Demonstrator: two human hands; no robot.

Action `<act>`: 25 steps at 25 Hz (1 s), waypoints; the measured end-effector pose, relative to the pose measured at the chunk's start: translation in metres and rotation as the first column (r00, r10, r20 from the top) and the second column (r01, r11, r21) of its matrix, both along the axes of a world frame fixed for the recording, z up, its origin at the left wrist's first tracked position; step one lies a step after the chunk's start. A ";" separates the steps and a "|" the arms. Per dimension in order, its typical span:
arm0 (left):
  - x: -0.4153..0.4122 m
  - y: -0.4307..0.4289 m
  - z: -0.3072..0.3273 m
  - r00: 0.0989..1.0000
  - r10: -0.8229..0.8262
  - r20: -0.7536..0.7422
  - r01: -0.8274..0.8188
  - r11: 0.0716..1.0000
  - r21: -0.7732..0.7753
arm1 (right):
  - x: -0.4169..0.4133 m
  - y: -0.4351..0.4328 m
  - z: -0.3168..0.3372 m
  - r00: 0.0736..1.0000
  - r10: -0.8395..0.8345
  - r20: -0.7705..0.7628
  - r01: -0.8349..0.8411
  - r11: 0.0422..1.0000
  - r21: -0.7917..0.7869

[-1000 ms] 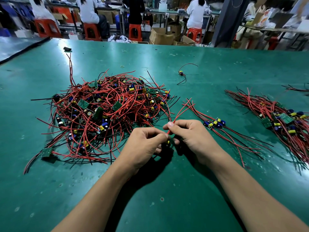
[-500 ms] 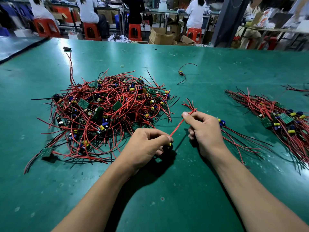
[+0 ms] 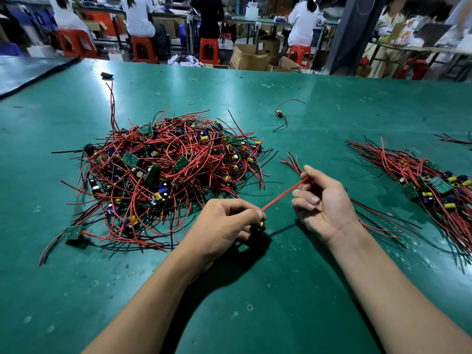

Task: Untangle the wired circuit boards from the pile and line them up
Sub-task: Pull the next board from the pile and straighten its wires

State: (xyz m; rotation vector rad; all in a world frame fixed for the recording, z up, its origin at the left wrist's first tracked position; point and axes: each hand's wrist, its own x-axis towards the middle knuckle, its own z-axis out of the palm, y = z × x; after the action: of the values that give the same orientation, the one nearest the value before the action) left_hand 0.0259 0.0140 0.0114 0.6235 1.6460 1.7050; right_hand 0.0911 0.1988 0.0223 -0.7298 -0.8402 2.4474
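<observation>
We're on an electronics assembly floor here: a broad green-matted counter [image 3: 255, 302] carries a tangled pile of wired circuit boards [image 3: 168, 175], with a sorted bundle [image 3: 421, 180] off to the right. Behind it, workers in white [image 3: 138, 16] sit in a row on red stools [image 3: 143, 48], cardboard boxes [image 3: 249, 57] beside them on the floor.
</observation>
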 end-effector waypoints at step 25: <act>0.004 -0.007 0.016 0.965 -0.185 -0.186 0.146 0.968 -0.204 | -0.003 -0.008 -0.009 0.990 -0.110 0.092 0.082 0.961 0.265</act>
State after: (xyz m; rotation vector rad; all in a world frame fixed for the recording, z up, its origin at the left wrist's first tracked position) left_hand 0.0295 0.0073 0.0278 0.8407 1.8160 1.3825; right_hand 0.0878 0.1904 0.0132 -0.7864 -1.1158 2.1729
